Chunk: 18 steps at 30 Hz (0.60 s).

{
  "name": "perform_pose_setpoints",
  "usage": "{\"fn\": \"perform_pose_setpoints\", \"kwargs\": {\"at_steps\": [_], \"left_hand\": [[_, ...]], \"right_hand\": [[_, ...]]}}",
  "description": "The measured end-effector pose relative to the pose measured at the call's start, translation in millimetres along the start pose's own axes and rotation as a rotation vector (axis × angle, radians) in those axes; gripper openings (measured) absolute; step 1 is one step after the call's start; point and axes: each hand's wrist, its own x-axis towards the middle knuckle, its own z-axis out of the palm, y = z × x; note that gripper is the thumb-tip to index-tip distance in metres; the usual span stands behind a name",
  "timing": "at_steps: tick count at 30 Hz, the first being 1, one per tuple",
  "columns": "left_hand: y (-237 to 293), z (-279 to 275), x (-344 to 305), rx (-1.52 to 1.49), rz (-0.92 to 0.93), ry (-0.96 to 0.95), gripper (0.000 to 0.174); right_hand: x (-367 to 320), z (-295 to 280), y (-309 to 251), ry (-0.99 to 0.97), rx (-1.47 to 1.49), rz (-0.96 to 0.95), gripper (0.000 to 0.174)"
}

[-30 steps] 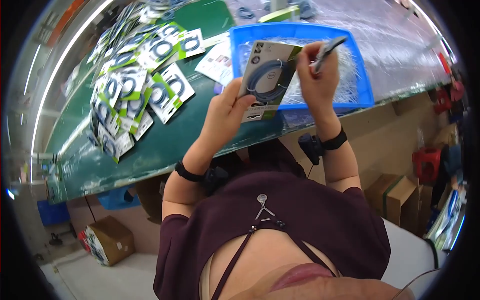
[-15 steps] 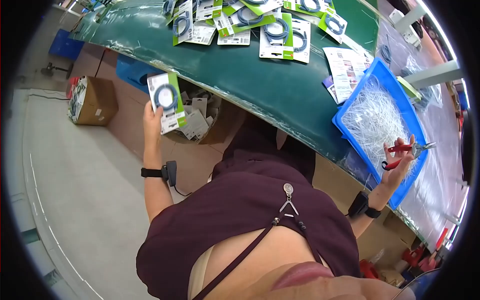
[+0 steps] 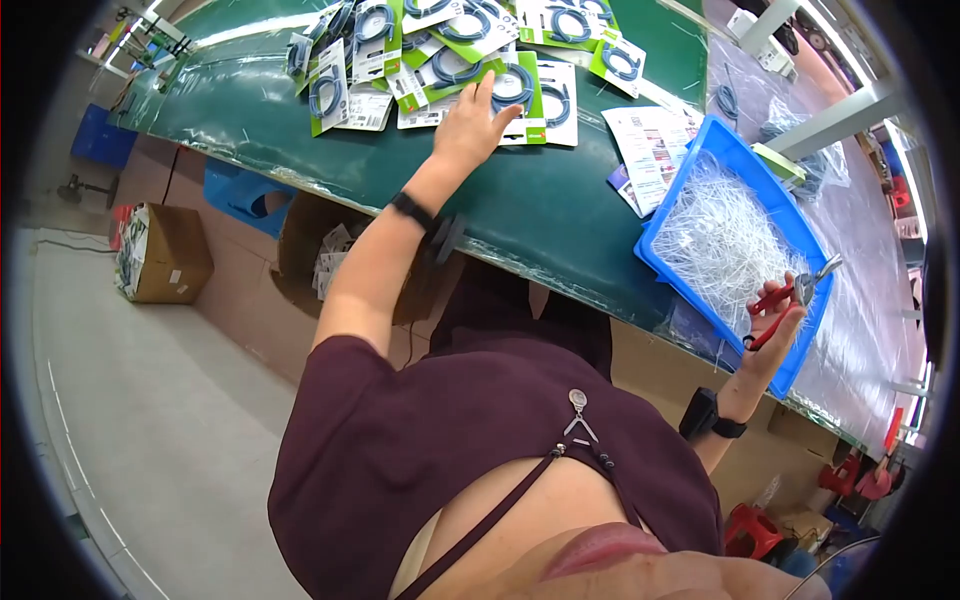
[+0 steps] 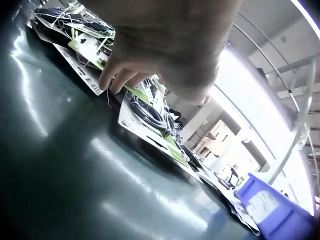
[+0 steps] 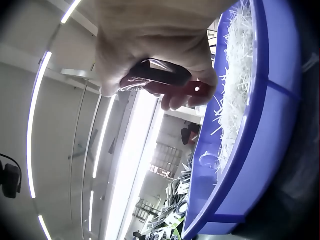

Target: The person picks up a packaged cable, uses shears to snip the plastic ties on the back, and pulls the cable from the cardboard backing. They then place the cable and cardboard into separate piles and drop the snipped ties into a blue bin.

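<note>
My left hand (image 3: 467, 128) reaches over a pile of carded cable packs on the table, its fingertips at a green-and-white cable pack (image 3: 512, 92) near the pile's front edge. The left wrist view shows that hand (image 4: 160, 55) from below, fingers pointing down at the packs and nothing gripped. Each pack carries a coiled blue-grey cable. My right hand (image 3: 775, 325) holds red-handled pliers (image 3: 772, 298), metal tips pointing outward, above the near right end of a blue tray (image 3: 655, 240). In the right wrist view a red handle (image 5: 196, 88) shows between the curled fingers.
White plastic trimmings (image 3: 720, 225) fill the tray. A printed sheet (image 3: 645, 150) lies left of it. Beneath the table edge stands an open cardboard box (image 3: 300, 250) containing packaging, and farther left another carton (image 3: 180, 255). A pale post (image 3: 840, 120) rises beyond the tray.
A second ago both hands were at one cable pack, the pliers in the right. The left then held a pack low near the box; now, without it, it reaches the pile. The right keeps the pliers.
</note>
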Motion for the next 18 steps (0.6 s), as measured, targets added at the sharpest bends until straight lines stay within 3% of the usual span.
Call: {"fn": "perform_pose_setpoints", "kwargs": {"at_steps": [1, 4, 8, 11, 13, 15, 16, 18], "left_hand": [[13, 9, 10, -0.004, 0.011, 0.004, 0.074], [50, 29, 31, 0.324, -0.262, -0.121, 0.092], [45, 43, 34, 0.266, -0.288, -0.146, 0.098], [11, 39, 20, 0.077, -0.094, 0.007, 0.092], [27, 26, 11, -0.015, 0.026, 0.062, 0.089], [79, -15, -11, -0.842, -0.242, -0.074, 0.081], [94, -25, -13, -0.834, -0.229, -0.093, 0.081], [121, -36, -14, -1.438, -0.272, -0.24, 0.078]], "right_hand": [[-7, -4, -4, 0.007, 0.0, -0.011, 0.053], [-29, -15, -15, 0.039, -0.2, -0.049, 0.079], [-42, -41, -10, 0.083, -0.156, -0.023, 0.083], [-41, -53, -5, 0.07, -0.086, -0.074, 0.081], [-42, -54, -2, 0.09, -0.042, -0.097, 0.079], [-40, -39, -4, 0.062, -0.105, -0.119, 0.075], [-39, -30, -3, 0.045, -0.14, -0.129, 0.073], [-37, -12, 0, -0.003, -0.233, -0.119, 0.073]]}}
